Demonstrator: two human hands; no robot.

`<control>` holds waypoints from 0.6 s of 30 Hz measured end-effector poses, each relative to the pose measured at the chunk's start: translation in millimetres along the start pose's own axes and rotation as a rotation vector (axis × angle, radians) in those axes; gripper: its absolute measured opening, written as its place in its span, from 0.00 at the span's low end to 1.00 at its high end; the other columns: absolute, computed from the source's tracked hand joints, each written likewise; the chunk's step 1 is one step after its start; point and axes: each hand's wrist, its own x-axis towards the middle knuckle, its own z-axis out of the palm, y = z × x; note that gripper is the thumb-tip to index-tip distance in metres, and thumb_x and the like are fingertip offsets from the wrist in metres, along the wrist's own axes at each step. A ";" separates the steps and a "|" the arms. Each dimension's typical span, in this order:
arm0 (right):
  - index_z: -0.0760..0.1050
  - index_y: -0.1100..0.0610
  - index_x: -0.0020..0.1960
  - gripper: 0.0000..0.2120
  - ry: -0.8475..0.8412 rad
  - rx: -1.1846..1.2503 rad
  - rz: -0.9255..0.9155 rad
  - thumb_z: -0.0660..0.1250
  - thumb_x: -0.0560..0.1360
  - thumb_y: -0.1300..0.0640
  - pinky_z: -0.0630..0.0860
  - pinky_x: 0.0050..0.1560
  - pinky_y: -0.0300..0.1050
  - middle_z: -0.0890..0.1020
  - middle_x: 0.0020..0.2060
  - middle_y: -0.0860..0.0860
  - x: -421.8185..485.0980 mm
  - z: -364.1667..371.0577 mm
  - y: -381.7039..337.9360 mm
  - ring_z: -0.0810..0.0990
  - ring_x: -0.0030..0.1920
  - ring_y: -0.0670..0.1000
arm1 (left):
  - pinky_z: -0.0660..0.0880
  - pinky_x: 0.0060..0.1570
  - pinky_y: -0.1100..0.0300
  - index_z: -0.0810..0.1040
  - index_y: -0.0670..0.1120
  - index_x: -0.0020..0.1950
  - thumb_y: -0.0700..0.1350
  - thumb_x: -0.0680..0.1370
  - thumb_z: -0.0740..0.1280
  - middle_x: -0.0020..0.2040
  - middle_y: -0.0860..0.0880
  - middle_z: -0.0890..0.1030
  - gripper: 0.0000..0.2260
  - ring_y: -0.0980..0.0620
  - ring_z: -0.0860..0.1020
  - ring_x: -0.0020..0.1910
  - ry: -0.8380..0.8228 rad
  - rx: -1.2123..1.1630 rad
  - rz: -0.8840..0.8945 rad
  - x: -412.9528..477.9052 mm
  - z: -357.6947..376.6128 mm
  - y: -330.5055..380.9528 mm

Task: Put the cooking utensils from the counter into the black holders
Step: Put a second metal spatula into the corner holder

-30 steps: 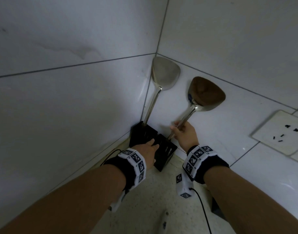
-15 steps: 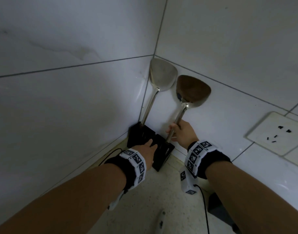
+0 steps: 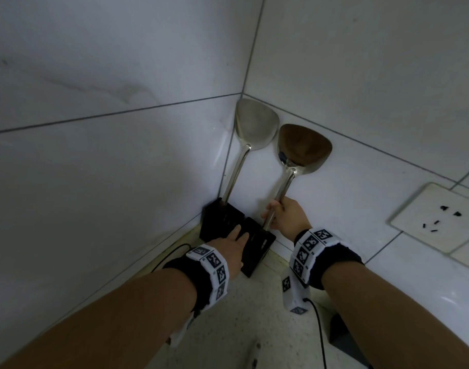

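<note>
Two black slotted holders stand in the tiled corner: the far holder (image 3: 217, 217) and the near holder (image 3: 260, 249). A steel spatula (image 3: 256, 123) stands upright in the far holder, its blade against the wall corner. A second steel spatula (image 3: 304, 147) stands with its handle in the near holder. My right hand (image 3: 288, 217) is closed around that handle just above the holder. My left hand (image 3: 233, 249) lies flat on the near holder, fingers spread across its top and touching the far one.
A white wall socket (image 3: 438, 217) sits on the right wall. A black cable (image 3: 320, 334) trails over the speckled counter (image 3: 244, 315). Another utensil's handle end (image 3: 256, 355) lies at the bottom edge. A dark object (image 3: 342, 334) sits low right, against the wall.
My right hand has swung the second spatula from a rightward lean to nearly upright, close beside the first one, and its handle has gone down into the near holder. My left hand stayed on the holder.
</note>
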 end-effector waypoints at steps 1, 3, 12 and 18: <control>0.72 0.61 0.45 0.12 0.002 0.001 0.001 0.53 0.81 0.56 0.75 0.60 0.61 0.84 0.49 0.64 -0.3 0.3 0.1 0.81 0.52 0.63 | 0.71 0.56 0.58 0.46 0.51 0.77 0.50 0.79 0.59 0.79 0.49 0.42 0.31 0.45 0.67 0.70 0.013 -0.013 -0.004 -1.7 -1.2 0.7; 0.72 0.60 0.44 0.13 0.005 0.010 0.004 0.54 0.81 0.55 0.76 0.60 0.62 0.84 0.49 0.64 -0.4 0.1 -0.5 0.82 0.52 0.63 | 0.71 0.61 0.53 0.48 0.52 0.77 0.49 0.79 0.60 0.79 0.50 0.45 0.30 0.41 0.66 0.70 0.036 -0.029 0.002 -5.4 -5.0 2.9; 0.74 0.72 0.54 0.23 0.023 -0.031 -0.018 0.58 0.79 0.49 0.75 0.58 0.64 0.81 0.50 0.68 -3.9 -6.1 2.2 0.81 0.51 0.66 | 0.69 0.65 0.46 0.53 0.51 0.76 0.47 0.79 0.59 0.79 0.51 0.49 0.27 0.43 0.58 0.74 0.059 0.022 0.023 -19.6 -18.9 17.2; 0.73 0.62 0.48 0.15 0.010 -0.048 0.009 0.61 0.78 0.50 0.75 0.60 0.62 0.81 0.45 0.62 -5.7 -6.2 7.0 0.81 0.52 0.63 | 0.67 0.68 0.46 0.54 0.50 0.76 0.47 0.79 0.59 0.79 0.50 0.50 0.26 0.43 0.56 0.75 0.034 0.028 0.021 -23.1 -20.4 22.2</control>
